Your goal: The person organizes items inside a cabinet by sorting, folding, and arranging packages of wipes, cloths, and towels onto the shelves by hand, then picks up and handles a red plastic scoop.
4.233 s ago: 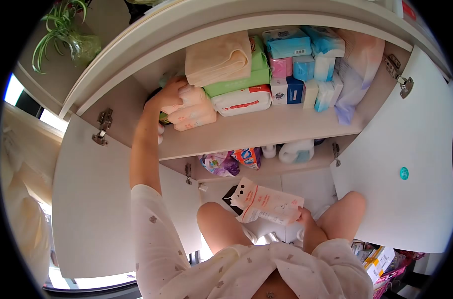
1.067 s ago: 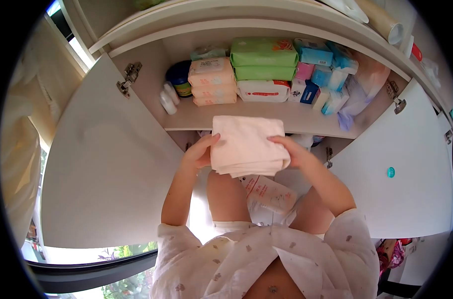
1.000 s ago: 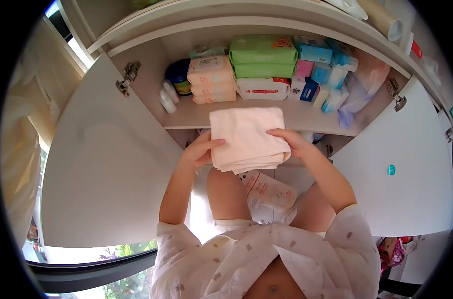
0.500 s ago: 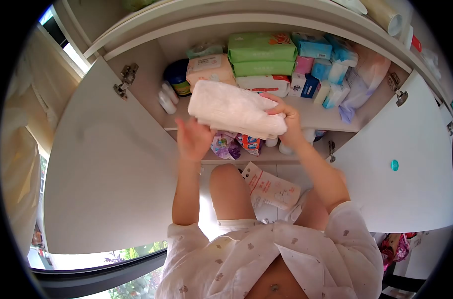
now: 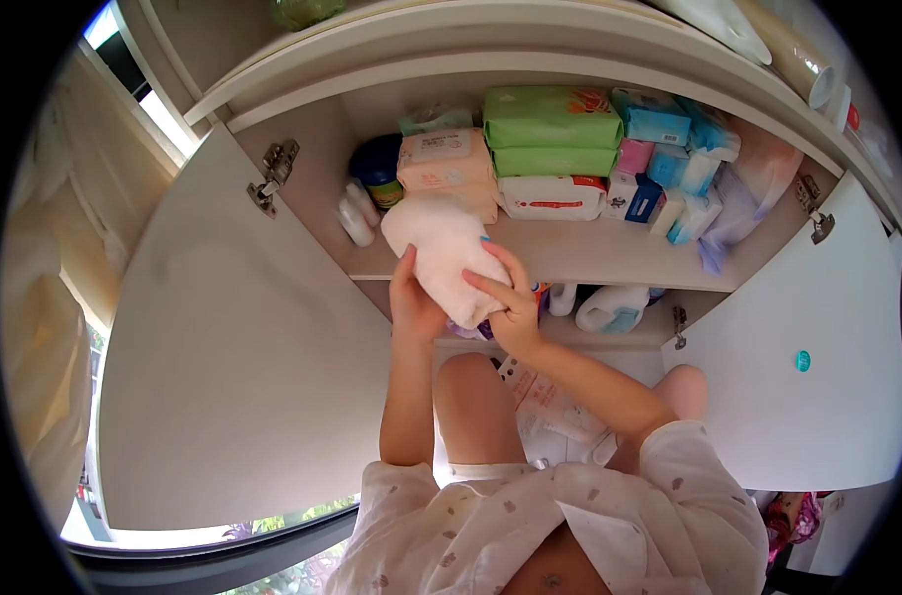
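A folded white towel (image 5: 439, 243) is held up in front of the cabinet's middle shelf, its far end tilted toward the left. My right hand (image 5: 513, 309) grips its near right end, fingers spread over the top. Along the lower left side, my left hand (image 5: 416, 302) cups the towel, with the thumb up against it and the other fingers partly hidden. Just behind the towel stand peach wipes packs (image 5: 446, 164), stacked on the shelf. To their right lie green packs (image 5: 552, 119) on top of a white pack (image 5: 552, 198) with red marks.
Cabinet doors stand open at left (image 5: 233, 367) and right (image 5: 778, 337). Small boxes (image 5: 639, 196) and a translucent bag (image 5: 733, 223) fill the shelf's right side; white bottles (image 5: 356, 213) stand left. A white jug (image 5: 613, 307) sits below. A printed package (image 5: 555, 402) lies between my knees.
The towel has turned, its right end swinging down and toward me. My left hand, apart from it before, now rests against its side. The view has shifted slightly.
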### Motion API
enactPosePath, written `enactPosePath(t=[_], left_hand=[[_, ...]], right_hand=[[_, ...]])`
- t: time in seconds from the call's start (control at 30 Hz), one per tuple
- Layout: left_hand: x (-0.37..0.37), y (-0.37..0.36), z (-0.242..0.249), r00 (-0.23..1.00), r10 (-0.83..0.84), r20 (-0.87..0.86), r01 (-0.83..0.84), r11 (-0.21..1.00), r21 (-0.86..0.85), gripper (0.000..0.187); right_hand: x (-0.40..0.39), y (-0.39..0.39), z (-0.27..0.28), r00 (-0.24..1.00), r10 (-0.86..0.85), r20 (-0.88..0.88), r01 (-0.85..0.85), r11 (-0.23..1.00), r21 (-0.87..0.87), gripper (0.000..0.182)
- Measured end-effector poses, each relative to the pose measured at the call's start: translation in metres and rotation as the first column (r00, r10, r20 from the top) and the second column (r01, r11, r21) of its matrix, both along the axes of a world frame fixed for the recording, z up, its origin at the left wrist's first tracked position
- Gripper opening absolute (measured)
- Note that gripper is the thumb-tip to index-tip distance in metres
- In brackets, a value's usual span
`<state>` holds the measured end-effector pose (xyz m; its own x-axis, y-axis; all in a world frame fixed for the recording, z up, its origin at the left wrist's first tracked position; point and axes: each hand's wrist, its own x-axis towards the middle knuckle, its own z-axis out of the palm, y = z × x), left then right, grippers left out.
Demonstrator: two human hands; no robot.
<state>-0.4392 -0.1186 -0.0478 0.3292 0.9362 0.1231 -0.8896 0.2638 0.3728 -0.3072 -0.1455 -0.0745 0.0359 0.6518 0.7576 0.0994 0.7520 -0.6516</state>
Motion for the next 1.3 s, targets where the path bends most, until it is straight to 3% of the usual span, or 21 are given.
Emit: enactPosePath(t=[0.07,0.13,0.17,0.23,0.27,0.33,0.43,0.5,0.53,0.57,0.6,0.63,0.7,0.87,0.93,1.07,1.13,1.17,1.2,1.23,1.3], left_hand=[[-0.011,0.009,-0.004,0.966,0.193,-0.175,-0.202,0.979,-0.035,0.047],[-0.018,0.022,-0.001,0.944,0.254,-0.209,-0.252,0.967,0.036,0.048],[-0.023,0.03,0.004,0.882,0.349,-0.317,-0.338,0.937,0.092,0.048],[-0.037,0.057,0.013,0.771,0.454,-0.446,-0.407,0.891,0.203,0.05],[-0.046,0.076,0.019,0.744,0.469,-0.476,-0.399,0.883,0.248,0.051],[-0.056,0.107,0.047,0.644,0.532,-0.55,-0.376,0.846,0.377,0.053],[-0.066,0.163,0.087,0.543,0.508,-0.669,-0.31,0.861,0.403,0.049],[-0.071,0.211,0.094,0.554,0.312,-0.772,-0.202,0.95,0.239,0.044],[-0.07,0.231,0.093,0.55,0.246,-0.798,-0.165,0.969,0.184,0.043],[-0.066,0.251,0.082,0.559,0.44,-0.703,-0.165,0.89,0.426,0.038],[-0.05,0.245,0.092,0.65,0.431,-0.626,-0.269,0.901,0.341,0.035],[-0.035,0.241,0.101,0.726,0.442,-0.527,-0.366,0.897,0.249,0.033],[-0.018,0.245,0.099,0.693,0.565,-0.449,-0.56,0.813,0.158,0.033],[0.0,0.247,0.078,0.721,0.659,-0.215,-0.669,0.742,0.031,0.034],[-0.004,0.251,0.075,0.84,0.542,-0.031,-0.538,0.839,0.085,0.036],[0.026,0.255,0.074,0.891,0.453,-0.012,-0.448,0.884,0.132,0.031],[0.052,0.251,0.074,0.636,0.671,-0.38,-0.7,0.71,0.082,0.039],[0.055,0.257,0.067,0.404,0.677,-0.615,-0.819,0.568,0.087,0.053],[0.052,0.266,0.057,0.41,0.675,-0.613,-0.816,0.572,0.083,0.053],[0.044,0.275,0.049,0.199,0.636,-0.746,-0.742,0.595,0.31,0.064],[0.021,0.295,0.038,-0.048,0.597,-0.801,-0.596,0.626,0.503,0.077]], right_hand=[[-0.001,0.005,0.0,0.997,0.052,0.052,-0.052,0.999,0.005,0.056],[-0.006,0.006,0.009,0.963,0.261,-0.063,-0.267,0.953,-0.14,0.057],[-0.005,0.011,0.015,0.964,0.259,-0.063,-0.266,0.954,-0.139,0.057],[-0.001,0.031,0.033,0.945,0.268,0.185,-0.239,0.957,-0.165,0.053],[0.001,0.043,0.043,0.946,0.266,0.184,-0.238,0.958,-0.162,0.053],[0.004,0.075,0.066,0.957,0.186,0.22,-0.16,0.978,-0.132,0.043],[0.008,0.14,0.09,0.938,-0.118,0.327,0.112,0.993,0.037,0.032],[0.015,0.187,0.097,0.924,-0.203,0.323,0.184,0.979,0.089,0.03],[0.022,0.209,0.101,0.803,-0.394,0.447,0.316,0.918,0.241,0.033],[0.027,0.224,0.1,0.629,-0.574,0.524,0.412,0.818,0.402,0.037],[0.028,0.231,0.098,0.627,-0.582,0.517,0.417,0.812,0.408,0.037],[0.03,0.238,0.097,0.529,-0.535,0.659,0.405,0.841,0.359,0.043],[0.036,0.244,0.089,0.296,-0.451,0.842,0.366,0.868,0.336,0.058],[0.033,0.252,0.096,0.265,-0.275,0.924,0.352,0.92,0.173,0.05],[0.034,0.249,0.109,0.227,-0.19,0.955,0.357,0.929,0.099,0.045],[0.042,0.265,0.125,0.29,0.01,0.957,0.322,0.941,-0.108,0.032],[0.048,0.276,0.119,0.343,0.088,0.935,0.336,0.918,-0.21,0.03],[0.053,0.278,0.113,0.664,-0.23,0.712,0.355,0.934,-0.03,0.03],[0.058,0.279,0.11,0.837,-0.457,0.299,0.439,0.889,0.13,0.03],[0.058,0.267,0.117,0.834,-0.462,0.303,0.443,0.887,0.132,0.03],[0.049,0.233,0.135,0.563,-0.265,0.783,0.496,0.866,-0.063,0.03]])
